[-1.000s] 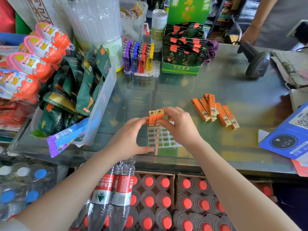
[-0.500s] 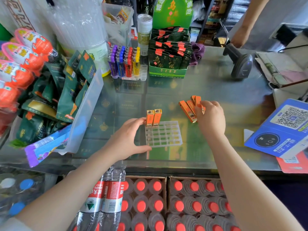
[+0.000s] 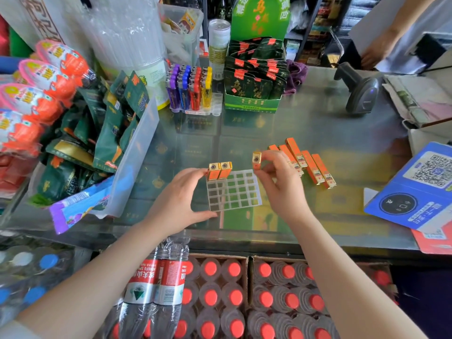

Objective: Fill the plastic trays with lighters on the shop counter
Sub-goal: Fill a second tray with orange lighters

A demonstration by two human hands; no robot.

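Right hand (image 3: 281, 184) is pinching one orange lighter (image 3: 256, 160) upright, just above the far right corner of the clear grid tray (image 3: 234, 192). Left hand (image 3: 178, 201) is gripping the tray's left edge, fingers touching two lighters (image 3: 219, 170) standing in its far left cells. Loose lighters (image 3: 310, 165) are lying to the right on the glass counter (image 3: 318, 123); barcode scanner (image 3: 362, 91) is sitting behind.

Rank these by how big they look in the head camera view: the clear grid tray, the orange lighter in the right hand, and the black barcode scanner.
1. Clear grid tray, largest.
2. Black barcode scanner, though it sits farther back, so this is unsure.
3. Orange lighter in the right hand, smallest.
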